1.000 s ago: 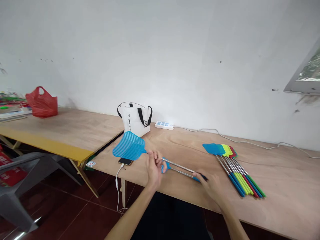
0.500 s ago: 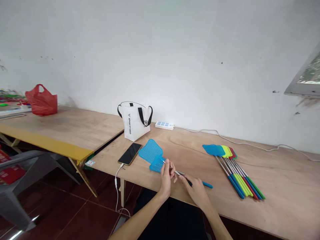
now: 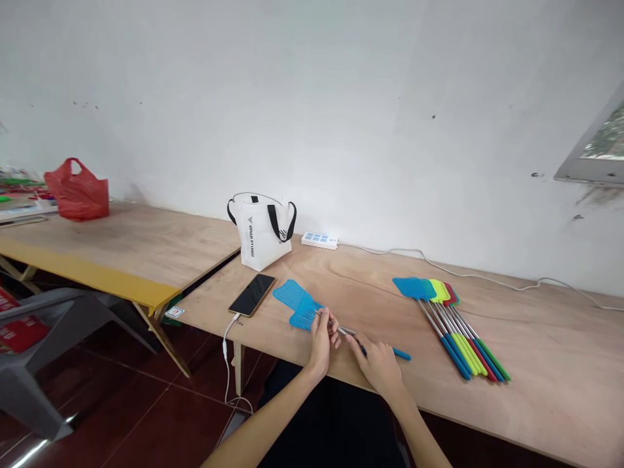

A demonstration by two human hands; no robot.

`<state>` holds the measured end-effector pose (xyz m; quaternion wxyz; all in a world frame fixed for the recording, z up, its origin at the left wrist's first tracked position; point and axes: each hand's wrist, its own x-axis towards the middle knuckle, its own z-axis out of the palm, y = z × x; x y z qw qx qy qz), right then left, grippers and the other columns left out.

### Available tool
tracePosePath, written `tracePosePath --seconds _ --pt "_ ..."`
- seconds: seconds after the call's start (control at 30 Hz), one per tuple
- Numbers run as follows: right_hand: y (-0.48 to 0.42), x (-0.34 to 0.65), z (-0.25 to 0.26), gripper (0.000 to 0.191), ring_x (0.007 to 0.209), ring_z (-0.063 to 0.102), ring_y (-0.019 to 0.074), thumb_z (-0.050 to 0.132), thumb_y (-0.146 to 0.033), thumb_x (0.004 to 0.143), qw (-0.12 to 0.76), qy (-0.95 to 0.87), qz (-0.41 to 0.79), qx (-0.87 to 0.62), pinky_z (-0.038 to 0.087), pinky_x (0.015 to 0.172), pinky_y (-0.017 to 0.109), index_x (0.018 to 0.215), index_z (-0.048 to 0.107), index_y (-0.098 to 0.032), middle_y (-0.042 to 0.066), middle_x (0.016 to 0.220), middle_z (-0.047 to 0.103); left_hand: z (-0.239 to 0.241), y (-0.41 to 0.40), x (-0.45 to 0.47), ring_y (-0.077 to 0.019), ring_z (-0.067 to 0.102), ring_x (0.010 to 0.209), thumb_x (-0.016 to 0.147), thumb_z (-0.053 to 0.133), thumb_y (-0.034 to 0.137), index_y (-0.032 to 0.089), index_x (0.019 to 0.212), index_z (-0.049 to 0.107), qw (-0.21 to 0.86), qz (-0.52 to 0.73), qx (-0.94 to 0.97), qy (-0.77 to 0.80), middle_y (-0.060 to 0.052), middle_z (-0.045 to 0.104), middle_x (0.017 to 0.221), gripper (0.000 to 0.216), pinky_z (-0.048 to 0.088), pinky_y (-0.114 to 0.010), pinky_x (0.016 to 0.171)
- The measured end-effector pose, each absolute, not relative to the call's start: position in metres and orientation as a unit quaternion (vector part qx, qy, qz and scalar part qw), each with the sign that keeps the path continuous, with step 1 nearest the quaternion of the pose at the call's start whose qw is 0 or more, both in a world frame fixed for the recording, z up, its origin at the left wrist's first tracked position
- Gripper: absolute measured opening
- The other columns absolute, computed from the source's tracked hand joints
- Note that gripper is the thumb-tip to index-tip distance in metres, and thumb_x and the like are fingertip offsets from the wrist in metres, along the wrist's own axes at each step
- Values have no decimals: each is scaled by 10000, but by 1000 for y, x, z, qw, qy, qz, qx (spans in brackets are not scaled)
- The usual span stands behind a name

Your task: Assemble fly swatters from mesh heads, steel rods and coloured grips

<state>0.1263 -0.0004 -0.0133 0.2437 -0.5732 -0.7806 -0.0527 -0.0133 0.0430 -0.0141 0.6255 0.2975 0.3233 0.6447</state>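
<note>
Two blue fly swatters lie overlapped at the near edge of the wooden table. My left hand [image 3: 322, 338] has its fingers closed around the metal shaft of the front fly swatter [image 3: 303, 316], just below its mesh head. My right hand [image 3: 379, 365] is closed on the same swatter near its dark handle end. Behind it is the mesh head of the second fly swatter [image 3: 290, 292]; a blue handle end sticks out past my right hand. To the right lies a row of several fly swatters [image 3: 451, 325] with blue, yellow, red and green handles.
Left of the swatters lies a phone [image 3: 252, 295] on a white cable. Behind it stand a white bag [image 3: 260, 237] with black straps and a power strip [image 3: 319, 240] against the wall. On the neighbouring table [image 3: 160, 240] sits a red plastic bag [image 3: 80, 192].
The rear swatter's head has turned and looks narrower than before. Both hands keep nearly the same hold. The whole view has shifted slightly.
</note>
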Motion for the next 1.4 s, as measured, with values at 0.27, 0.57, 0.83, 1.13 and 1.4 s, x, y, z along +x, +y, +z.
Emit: tracePosePath --seconds 0.27,0.57,0.83,1.13,1.4 --pt "-1 124 -14 517 668 723 204 272 -494 1072 232 -777 -64 -582 373 590 278 893 690 -248 22 763 763 -13 44 -14 -32 328 360 706 752 701 206 799 468 627 644 298 322 105 450 557 578 282 -166 359" --pt "0 124 -16 526 672 723 208 248 -488 1075 233 -776 -81 -581 381 602 280 979 709 -254 34 758 765 -11 42 -15 -36 341 373 705 763 681 203 804 478 631 642 290 325 100 455 559 565 296 -165 371" --pt "1 124 -17 533 707 729 207 255 -489 1076 234 -774 -81 -582 383 625 275 918 704 -250 32 768 765 -7 41 -15 -37 343 376 712 769 668 200 804 486 631 642 287 328 97 456 561 554 300 -166 380" --pt "0 124 -16 507 750 737 213 277 -511 1069 222 -774 -56 -590 384 644 275 1021 707 -249 35 830 778 -1 37 -16 -40 347 387 699 735 756 200 821 494 640 640 278 324 94 451 559 619 303 -169 374" --pt "0 127 -14 447 752 740 222 316 -531 1057 257 -763 5 -594 355 616 278 1007 687 -286 -6 820 779 -5 38 -15 -54 387 388 732 720 751 197 951 542 646 639 290 299 56 570 633 622 330 -180 362"
